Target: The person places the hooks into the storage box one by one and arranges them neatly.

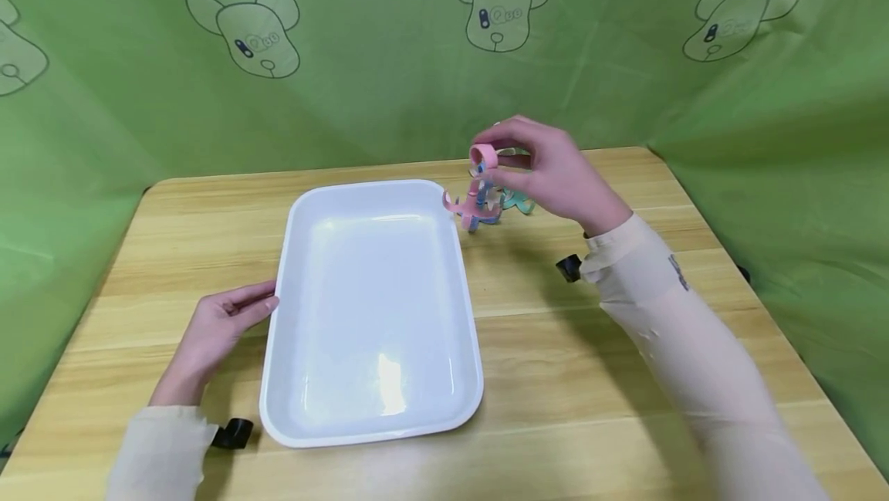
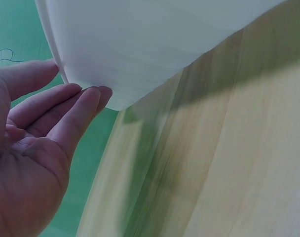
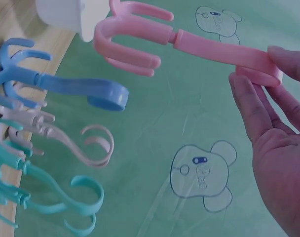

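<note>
right hand [image 1: 549, 167] grasps the pink hook [image 3: 209, 48] by its curled end, beside the far right corner of the white tray [image 1: 368, 300]; left hand [image 1: 225, 319], unclenched, touches the left rim.

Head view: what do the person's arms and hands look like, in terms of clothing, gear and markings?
The left hand and right hand are ungloved. The left sleeve and right sleeve are pale, reaching the wrists. A small black fitting sits at each wrist. The right sleeve bears a dark marking, too small to read.
</note>
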Demonstrator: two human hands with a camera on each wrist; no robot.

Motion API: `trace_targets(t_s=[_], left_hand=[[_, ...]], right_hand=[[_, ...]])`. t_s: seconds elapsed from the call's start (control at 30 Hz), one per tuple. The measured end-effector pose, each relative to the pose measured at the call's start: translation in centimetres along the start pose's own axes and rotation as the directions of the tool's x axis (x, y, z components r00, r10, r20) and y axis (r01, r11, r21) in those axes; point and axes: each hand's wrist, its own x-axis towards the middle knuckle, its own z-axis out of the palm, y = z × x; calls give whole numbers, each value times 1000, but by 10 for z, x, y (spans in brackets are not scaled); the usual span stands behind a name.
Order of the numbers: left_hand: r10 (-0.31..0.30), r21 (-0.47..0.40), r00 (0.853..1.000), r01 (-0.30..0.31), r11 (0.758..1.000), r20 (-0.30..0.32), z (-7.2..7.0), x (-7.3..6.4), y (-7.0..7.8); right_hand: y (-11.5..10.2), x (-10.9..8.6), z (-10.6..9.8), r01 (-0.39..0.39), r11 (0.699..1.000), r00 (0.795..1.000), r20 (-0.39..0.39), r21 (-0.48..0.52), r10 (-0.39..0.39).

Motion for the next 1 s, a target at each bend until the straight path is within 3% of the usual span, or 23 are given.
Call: trace_targets(t_s=[0.43, 0.63, 1.0], left_hand=[[-11, 6, 1000, 11, 1000, -11, 1, 0, -2], [-12, -1, 1000, 12, 1000, -9, 1, 0, -2], [-4, 0, 1000, 4, 1000, -9, 1, 1, -3]], right_hand=[[-2, 37, 21, -79, 995, 981, 183, 58, 67], [0, 52, 34, -69, 997, 970, 235, 29, 60], [3, 71, 59, -107, 991, 946, 315, 79, 77]])
